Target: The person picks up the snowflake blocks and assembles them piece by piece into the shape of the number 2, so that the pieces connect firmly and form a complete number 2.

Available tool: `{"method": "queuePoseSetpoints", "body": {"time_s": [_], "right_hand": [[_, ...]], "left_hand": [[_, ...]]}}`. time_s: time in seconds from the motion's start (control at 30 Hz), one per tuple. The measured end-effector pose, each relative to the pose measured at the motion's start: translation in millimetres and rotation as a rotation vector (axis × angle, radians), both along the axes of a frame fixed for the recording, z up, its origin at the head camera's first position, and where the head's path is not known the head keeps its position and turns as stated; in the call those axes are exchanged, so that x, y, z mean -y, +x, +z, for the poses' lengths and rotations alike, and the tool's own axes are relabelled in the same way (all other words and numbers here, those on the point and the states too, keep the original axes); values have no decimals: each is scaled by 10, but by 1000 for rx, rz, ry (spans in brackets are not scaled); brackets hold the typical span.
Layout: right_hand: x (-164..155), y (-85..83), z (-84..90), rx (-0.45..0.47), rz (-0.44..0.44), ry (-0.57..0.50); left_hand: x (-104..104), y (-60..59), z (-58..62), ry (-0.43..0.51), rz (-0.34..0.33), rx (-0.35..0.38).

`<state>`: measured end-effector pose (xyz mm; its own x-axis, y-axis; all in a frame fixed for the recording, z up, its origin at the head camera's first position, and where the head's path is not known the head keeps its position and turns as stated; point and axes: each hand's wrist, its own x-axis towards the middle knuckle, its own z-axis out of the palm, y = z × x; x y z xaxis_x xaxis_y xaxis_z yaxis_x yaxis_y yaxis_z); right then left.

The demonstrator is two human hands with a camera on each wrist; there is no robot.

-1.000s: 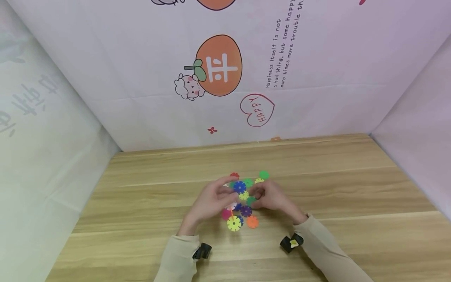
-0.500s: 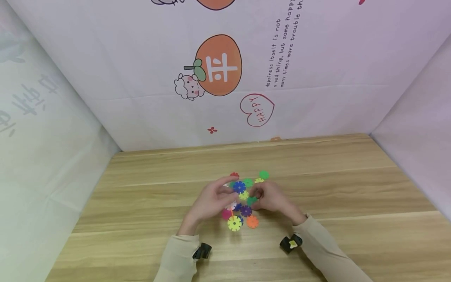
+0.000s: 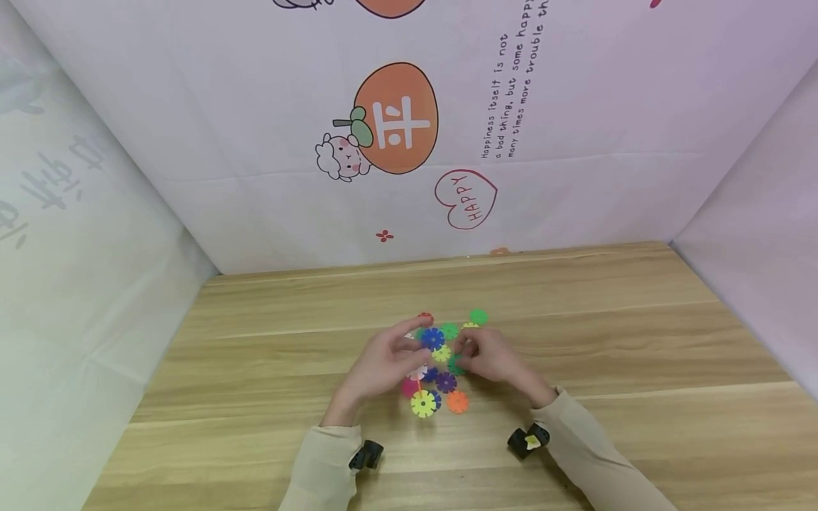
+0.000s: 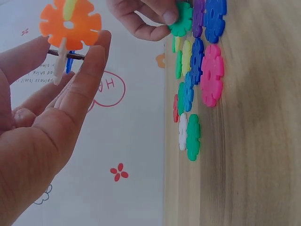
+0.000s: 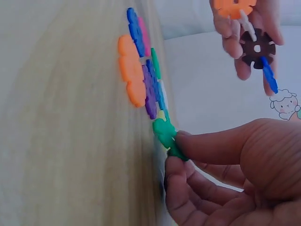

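Note:
My left hand [image 3: 388, 363] pinches a dark slotted disc [image 5: 251, 55] between thumb and fingers, above the table. That disc belongs to a joined chain of snowflake discs: a blue one [image 3: 432, 338], a white one [image 5: 248, 24], an orange one [image 4: 70, 28] and a yellow one [image 3: 423, 404]. My right hand [image 3: 491, 353] pinches a green snowflake disc [image 5: 164, 133] by its edge, thumb on one face and fingertips on the other. The green disc stands tilted close over the loose discs, as the left wrist view also shows.
Several loose discs lie between and around the hands on the wooden table [image 3: 268, 397], among them a purple one [image 3: 446, 382], an orange one [image 3: 457, 402], a pink one [image 4: 212, 75] and a white one [image 4: 183, 132]. A printed white cloth [image 3: 287, 213] rises behind the table.
My right fingers have drawn together on the green disc, which has tilted slightly. The chain in my left hand has shifted a little to the left; the left hand itself hardly moves.

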<state>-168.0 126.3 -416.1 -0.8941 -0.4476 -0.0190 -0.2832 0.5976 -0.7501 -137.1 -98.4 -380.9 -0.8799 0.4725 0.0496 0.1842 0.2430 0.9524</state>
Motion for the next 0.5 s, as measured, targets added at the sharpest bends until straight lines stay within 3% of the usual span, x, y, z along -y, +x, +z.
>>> {"method": "queuePoseSetpoints", "body": {"time_s": [0.3,0.5], "right_hand": [[-7,8,96,-58,-39,-145],[22,41,179,-40,-96,-241]], "left_hand": [[16,3,-7,-32,38,2],[26,12,-4,-72,96,8]]}}
